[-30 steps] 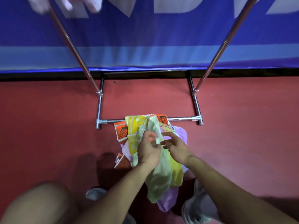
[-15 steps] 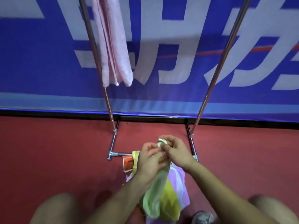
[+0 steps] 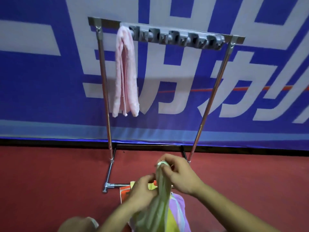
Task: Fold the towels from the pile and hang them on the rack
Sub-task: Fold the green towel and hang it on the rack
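Observation:
A pale green towel (image 3: 161, 196) hangs bunched between my hands. My right hand (image 3: 180, 175) pinches its top end, and my left hand (image 3: 142, 190) grips it a little lower on the left. Beneath lies the pile of towels (image 3: 177, 208), yellow, lilac and orange, on the red floor. The metal rack (image 3: 215, 84) stands behind, its top bar carrying a grey strip of clips (image 3: 177, 38). A folded pink towel (image 3: 125, 72) hangs from the clip at the left end.
A blue banner (image 3: 50, 89) with large white characters covers the wall behind the rack. The rack's base tube (image 3: 113, 185) lies on the red floor (image 3: 50, 181) just ahead of the pile. My knee (image 3: 73, 226) shows at the bottom edge.
The view has tilted up, bringing the rack's top bar and the whole pink towel into sight. My hands have lifted the green towel, the right hand now above the left.

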Demonstrator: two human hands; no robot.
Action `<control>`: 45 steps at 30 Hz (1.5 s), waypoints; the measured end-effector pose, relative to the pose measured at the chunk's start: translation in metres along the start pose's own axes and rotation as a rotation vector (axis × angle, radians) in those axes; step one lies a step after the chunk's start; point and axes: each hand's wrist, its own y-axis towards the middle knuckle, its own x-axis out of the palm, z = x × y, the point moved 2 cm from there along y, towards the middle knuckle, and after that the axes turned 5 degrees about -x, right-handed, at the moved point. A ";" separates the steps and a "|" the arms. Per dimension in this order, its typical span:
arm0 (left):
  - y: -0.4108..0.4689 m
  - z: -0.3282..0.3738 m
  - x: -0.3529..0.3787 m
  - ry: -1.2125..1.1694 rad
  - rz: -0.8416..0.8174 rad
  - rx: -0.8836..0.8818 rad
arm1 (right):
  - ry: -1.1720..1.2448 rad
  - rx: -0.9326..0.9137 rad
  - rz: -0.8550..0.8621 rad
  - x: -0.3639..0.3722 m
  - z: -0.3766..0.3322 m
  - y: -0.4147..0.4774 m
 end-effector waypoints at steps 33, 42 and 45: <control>0.108 -0.081 0.023 0.355 0.008 -0.048 | 0.006 0.271 0.195 0.007 0.221 0.035; 0.122 -0.076 0.000 -0.046 0.375 -0.191 | -0.133 0.568 -0.071 0.016 0.251 0.027; 0.121 -0.071 -0.013 -0.007 0.537 -0.192 | -0.064 0.557 -0.131 0.015 0.254 0.026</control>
